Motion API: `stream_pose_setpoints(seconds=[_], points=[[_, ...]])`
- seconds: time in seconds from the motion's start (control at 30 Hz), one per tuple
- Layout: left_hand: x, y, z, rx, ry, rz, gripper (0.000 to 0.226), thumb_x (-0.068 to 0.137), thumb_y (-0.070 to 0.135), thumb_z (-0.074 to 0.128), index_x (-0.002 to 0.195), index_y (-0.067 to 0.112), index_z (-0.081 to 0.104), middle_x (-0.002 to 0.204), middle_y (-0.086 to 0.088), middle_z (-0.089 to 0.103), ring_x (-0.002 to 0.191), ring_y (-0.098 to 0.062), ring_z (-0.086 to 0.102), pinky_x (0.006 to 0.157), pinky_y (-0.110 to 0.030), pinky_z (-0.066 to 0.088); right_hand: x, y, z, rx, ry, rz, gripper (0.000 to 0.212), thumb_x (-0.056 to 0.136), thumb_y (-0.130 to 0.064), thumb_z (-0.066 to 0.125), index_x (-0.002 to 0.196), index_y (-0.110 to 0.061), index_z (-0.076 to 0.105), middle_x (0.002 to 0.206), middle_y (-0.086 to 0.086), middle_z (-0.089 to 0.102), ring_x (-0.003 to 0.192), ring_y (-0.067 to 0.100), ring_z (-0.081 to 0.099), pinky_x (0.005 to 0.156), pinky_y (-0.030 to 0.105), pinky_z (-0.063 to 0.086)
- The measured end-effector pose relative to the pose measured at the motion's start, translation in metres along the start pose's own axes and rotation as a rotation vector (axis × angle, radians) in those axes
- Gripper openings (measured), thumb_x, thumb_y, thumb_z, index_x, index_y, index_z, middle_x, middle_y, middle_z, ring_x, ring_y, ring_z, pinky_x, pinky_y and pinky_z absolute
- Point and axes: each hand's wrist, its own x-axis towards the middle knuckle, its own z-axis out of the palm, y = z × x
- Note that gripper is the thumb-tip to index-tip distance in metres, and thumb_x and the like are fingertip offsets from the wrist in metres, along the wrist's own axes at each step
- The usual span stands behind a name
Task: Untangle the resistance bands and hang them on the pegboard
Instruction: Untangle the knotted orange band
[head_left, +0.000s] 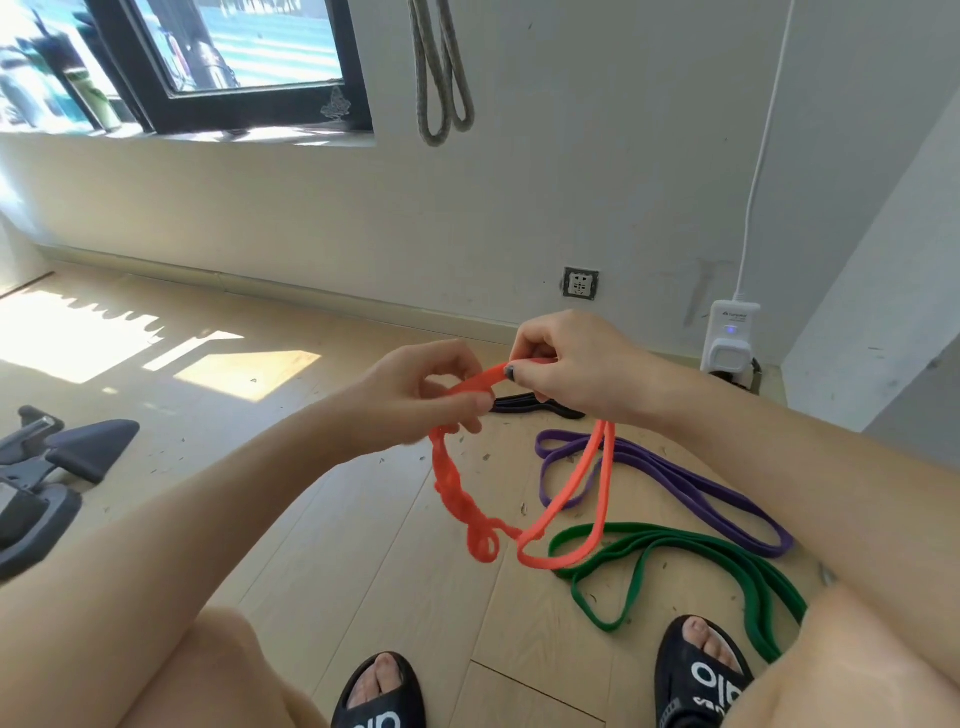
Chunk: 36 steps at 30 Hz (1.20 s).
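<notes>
Seen from the head camera, a seated person holds an orange band (566, 486) above the wooden floor (322, 519). The left hand (431, 397) pinches its top stretch, and the right hand (566, 364) grips the same band just beside it. A knotted section hangs below the left hand. A purple band (691, 486) and a green band (675, 551) lie on the floor near the sandalled feet. A grey band (441, 73) hangs on the wall (597, 156) above.
</notes>
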Motion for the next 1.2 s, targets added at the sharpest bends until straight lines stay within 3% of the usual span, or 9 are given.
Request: stream_pose_setpoints(seconds=[0.1, 0.33, 0.47, 0.67, 0.8, 0.93, 1.07, 1.13, 1.2], points=[[0.001, 0.003, 0.001, -0.170, 0.014, -0.101, 0.036, 0.109, 0.030, 0.040, 0.093, 0.008, 0.063, 0.095, -0.004, 0.078, 0.089, -0.021, 0.076, 0.090, -0.038, 0.060, 0.000, -0.003, 0.001, 0.015, -0.013, -0.009, 0.013, 0.097, -0.024, 0.066, 0.091, -0.014, 0.071, 0.073, 0.001, 0.065, 0.061, 0.011, 0.054, 0.058, 0.024, 0.041], [0.001, -0.006, -0.004, -0.182, -0.008, -0.109, 0.010, 0.102, 0.015, 0.057, 0.098, 0.007, 0.061, 0.070, 0.007, 0.060, 0.074, -0.017, 0.052, 0.072, -0.030, 0.048, 0.002, -0.002, 0.005, 0.005, -0.060, -0.040, 0.010, 0.095, -0.025, 0.067, 0.088, -0.020, 0.072, 0.069, -0.005, 0.069, 0.061, 0.007, 0.060, 0.061, 0.027, 0.050], [0.003, -0.004, -0.005, -0.067, -0.037, -0.102, 0.011, 0.099, 0.019, 0.062, 0.103, 0.010, 0.066, 0.072, 0.008, 0.062, 0.073, -0.012, 0.057, 0.075, -0.028, 0.051, 0.002, -0.001, 0.006, -0.009, -0.078, -0.058, 0.008, 0.094, -0.023, 0.068, 0.089, -0.021, 0.073, 0.075, -0.007, 0.070, 0.067, 0.007, 0.065, 0.068, 0.031, 0.056], [0.004, -0.001, -0.009, 0.130, -0.029, -0.044, 0.008, 0.100, 0.025, 0.061, 0.096, 0.021, 0.067, 0.079, 0.000, 0.061, 0.073, -0.014, 0.055, 0.073, -0.034, 0.050, 0.004, 0.001, 0.005, -0.033, -0.074, -0.087, 0.009, 0.095, -0.025, 0.068, 0.090, -0.022, 0.075, 0.075, -0.008, 0.070, 0.070, 0.008, 0.066, 0.068, 0.029, 0.056], [0.005, 0.001, -0.005, 0.345, -0.021, -0.024, 0.013, 0.103, 0.028, 0.053, 0.092, 0.027, 0.059, 0.075, 0.009, 0.058, 0.063, -0.003, 0.049, 0.063, -0.018, 0.042, 0.004, 0.002, 0.005, -0.068, -0.087, -0.094, 0.010, 0.096, -0.024, 0.066, 0.089, -0.023, 0.074, 0.072, -0.008, 0.068, 0.066, 0.005, 0.060, 0.062, 0.023, 0.047], [0.004, 0.005, -0.005, 0.445, -0.009, 0.013, 0.017, 0.107, 0.025, 0.046, 0.100, 0.021, 0.061, 0.076, 0.013, 0.064, 0.067, 0.006, 0.060, 0.060, -0.010, 0.047, 0.005, 0.004, 0.004, -0.060, -0.103, -0.078, 0.013, 0.098, -0.029, 0.065, 0.089, -0.025, 0.073, 0.071, -0.008, 0.070, 0.065, 0.005, 0.062, 0.061, 0.021, 0.045], [0.004, 0.006, -0.004, 0.382, -0.017, 0.055, 0.015, 0.104, 0.031, 0.052, 0.102, 0.021, 0.063, 0.076, 0.009, 0.067, 0.070, -0.012, 0.065, 0.067, -0.027, 0.056, 0.005, 0.004, 0.000, -0.018, -0.095, -0.049, 0.012, 0.098, -0.030, 0.065, 0.091, -0.026, 0.073, 0.071, -0.008, 0.072, 0.068, 0.007, 0.064, 0.065, 0.028, 0.051], [0.004, 0.007, -0.004, 0.364, -0.025, 0.054, 0.014, 0.103, 0.029, 0.054, 0.104, 0.020, 0.064, 0.077, 0.008, 0.067, 0.074, -0.021, 0.065, 0.071, -0.036, 0.056, 0.003, 0.003, -0.003, -0.019, -0.096, -0.048, 0.012, 0.098, -0.030, 0.064, 0.091, -0.026, 0.073, 0.071, -0.008, 0.072, 0.065, 0.005, 0.061, 0.063, 0.029, 0.049], [0.005, 0.006, -0.004, 0.339, -0.022, 0.042, 0.013, 0.103, 0.027, 0.055, 0.103, 0.019, 0.064, 0.077, 0.007, 0.069, 0.075, -0.021, 0.066, 0.073, -0.037, 0.057, 0.002, 0.002, -0.005, -0.018, -0.096, -0.048, 0.012, 0.097, -0.029, 0.064, 0.090, -0.026, 0.073, 0.070, -0.009, 0.073, 0.060, 0.002, 0.057, 0.061, 0.026, 0.044]])
